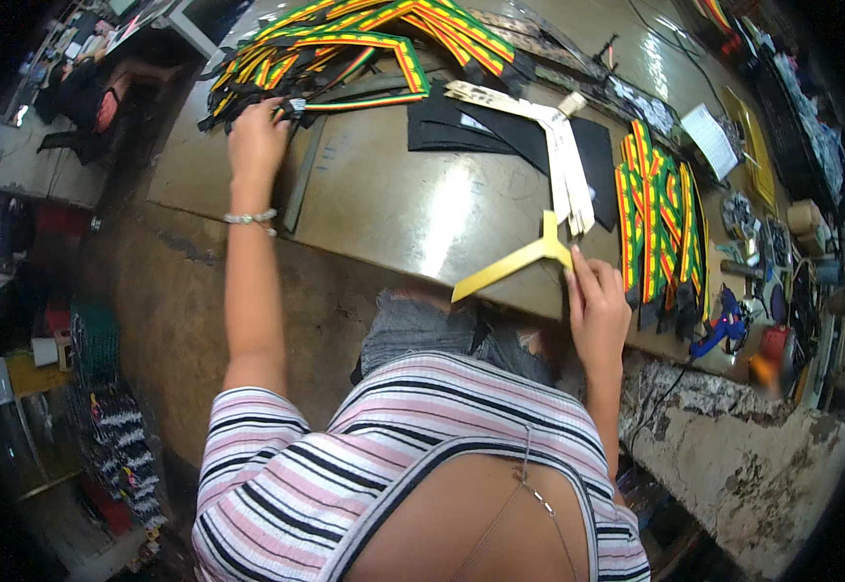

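At the far left of the table, my left hand [260, 145] reaches out with its fingers closed on the dark end of a striped strap [364, 101] in green, yellow and red. That strap lies at the front of a large heap of similar bent straps [345, 44]. By the table's near edge, my right hand [599, 306] pinches one arm of a flat yellow Y-shaped piece [524, 260] between thumb and fingers. Just beyond this piece lie pale Y-shaped pieces [560, 160], marked with dark spots, partly on black fabric sheets [461, 128].
A second stack of striped straps [657, 228] lies right of my right hand. Farther right are a blue tool [723, 325], a white paper sheet [709, 139] and a yellow frame [754, 155]. A dark strip [303, 179] lies near my left forearm.
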`<move>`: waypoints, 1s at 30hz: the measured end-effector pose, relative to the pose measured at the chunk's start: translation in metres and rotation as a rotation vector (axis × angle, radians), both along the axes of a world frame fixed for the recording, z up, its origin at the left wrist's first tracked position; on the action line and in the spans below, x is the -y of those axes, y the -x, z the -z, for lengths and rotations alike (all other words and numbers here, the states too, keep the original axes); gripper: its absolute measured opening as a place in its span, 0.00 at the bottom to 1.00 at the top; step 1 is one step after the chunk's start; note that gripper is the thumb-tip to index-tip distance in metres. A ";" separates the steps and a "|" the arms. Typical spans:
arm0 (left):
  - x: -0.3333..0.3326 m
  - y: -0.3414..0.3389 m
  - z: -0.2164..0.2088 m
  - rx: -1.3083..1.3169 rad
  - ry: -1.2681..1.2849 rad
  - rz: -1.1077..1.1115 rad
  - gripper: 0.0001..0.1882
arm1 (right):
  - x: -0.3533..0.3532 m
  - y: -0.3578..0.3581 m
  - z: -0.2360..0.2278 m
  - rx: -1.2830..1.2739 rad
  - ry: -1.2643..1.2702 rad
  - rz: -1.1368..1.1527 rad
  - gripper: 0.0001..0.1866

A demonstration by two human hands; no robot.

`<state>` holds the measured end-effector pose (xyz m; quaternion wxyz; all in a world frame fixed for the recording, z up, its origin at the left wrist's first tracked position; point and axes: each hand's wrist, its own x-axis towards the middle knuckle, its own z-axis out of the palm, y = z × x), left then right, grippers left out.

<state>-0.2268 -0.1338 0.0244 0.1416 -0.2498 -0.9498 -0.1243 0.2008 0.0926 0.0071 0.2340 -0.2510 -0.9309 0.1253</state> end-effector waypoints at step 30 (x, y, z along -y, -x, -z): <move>-0.083 -0.205 -0.069 0.379 -0.637 1.022 0.18 | -0.012 -0.066 -0.073 0.187 0.057 0.346 0.16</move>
